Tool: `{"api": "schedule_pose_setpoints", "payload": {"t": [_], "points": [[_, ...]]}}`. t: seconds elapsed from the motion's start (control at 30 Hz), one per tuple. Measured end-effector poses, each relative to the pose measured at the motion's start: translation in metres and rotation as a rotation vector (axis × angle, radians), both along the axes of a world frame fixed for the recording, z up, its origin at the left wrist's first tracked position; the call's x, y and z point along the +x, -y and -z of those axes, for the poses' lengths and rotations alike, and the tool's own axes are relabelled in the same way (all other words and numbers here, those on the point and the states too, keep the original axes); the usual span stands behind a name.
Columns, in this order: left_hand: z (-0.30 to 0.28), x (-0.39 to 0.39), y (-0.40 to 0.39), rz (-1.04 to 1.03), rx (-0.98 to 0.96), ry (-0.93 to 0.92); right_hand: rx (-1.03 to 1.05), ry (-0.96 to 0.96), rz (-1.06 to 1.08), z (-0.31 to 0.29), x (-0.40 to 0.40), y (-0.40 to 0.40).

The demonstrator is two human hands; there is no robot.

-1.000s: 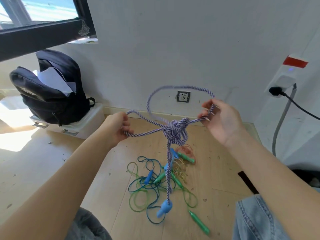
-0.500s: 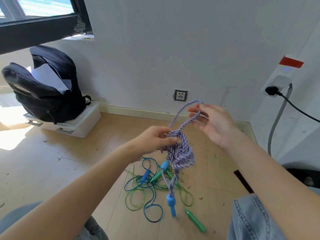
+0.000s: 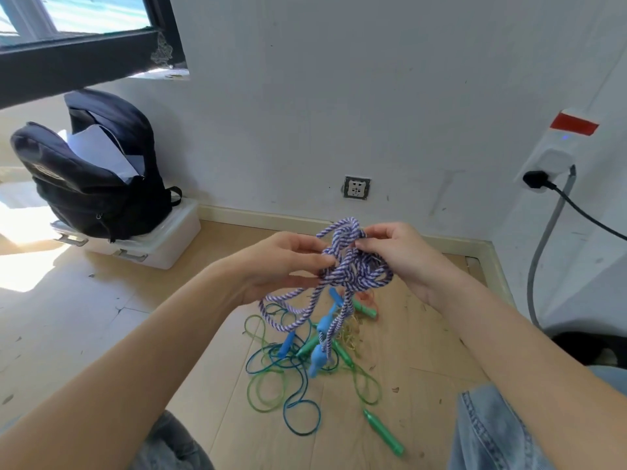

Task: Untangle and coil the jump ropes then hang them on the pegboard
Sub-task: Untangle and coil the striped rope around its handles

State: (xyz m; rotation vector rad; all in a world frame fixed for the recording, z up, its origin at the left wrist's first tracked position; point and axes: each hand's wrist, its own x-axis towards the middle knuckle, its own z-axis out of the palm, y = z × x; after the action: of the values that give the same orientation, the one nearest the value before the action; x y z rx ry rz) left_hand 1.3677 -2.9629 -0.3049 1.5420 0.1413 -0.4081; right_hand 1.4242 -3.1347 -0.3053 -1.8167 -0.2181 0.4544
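Purple-and-white braided rope (image 3: 353, 266) was held in the air above the wooden floor (image 3: 101, 317), between both hands. The left hand (image 3: 281, 262) pinched the strands at the knotted bundle, and the right hand (image 3: 403, 256) pinched a loop at its top. Two blue handles (image 3: 317, 359) hung down from it. Under them, thin green and blue ropes (image 3: 288, 378) lay tangled on the floor. A black backpack (image 3: 98, 178) stood on a white box (image 3: 163, 235) near the wall.
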Motion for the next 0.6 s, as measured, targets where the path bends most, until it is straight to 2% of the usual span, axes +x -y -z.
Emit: {"api": "schedule_pose_setpoints", "payload": {"t": [0.2, 0.27, 0.33, 0.43, 0.5, 0.6], "points": [[0.005, 0.007, -0.009, -0.431, 0.139, -0.046, 0.183, -0.154, 0.034, -0.002, 0.005, 0.004], [0.005, 0.009, -0.017, -0.580, 0.103, -0.056, 0.272, -0.217, 0.098, -0.005, 0.010, 0.008], [0.004, 0.010, -0.022, -0.674, -0.017, -0.101, 0.356, -0.284, 0.093, -0.008, 0.013, 0.012], [0.005, 0.008, -0.024, -0.642, -0.029, -0.157, 0.348, -0.315, -0.124, -0.011, 0.008, 0.013], [0.005, 0.004, -0.018, -0.524, -0.027, -0.159, 0.264, -0.223, -0.179, -0.010, 0.004, 0.010], [0.002, 0.002, -0.009, -0.458, -0.302, -0.058, 0.206, -0.162, -0.130, -0.010, 0.001, 0.007]]}}
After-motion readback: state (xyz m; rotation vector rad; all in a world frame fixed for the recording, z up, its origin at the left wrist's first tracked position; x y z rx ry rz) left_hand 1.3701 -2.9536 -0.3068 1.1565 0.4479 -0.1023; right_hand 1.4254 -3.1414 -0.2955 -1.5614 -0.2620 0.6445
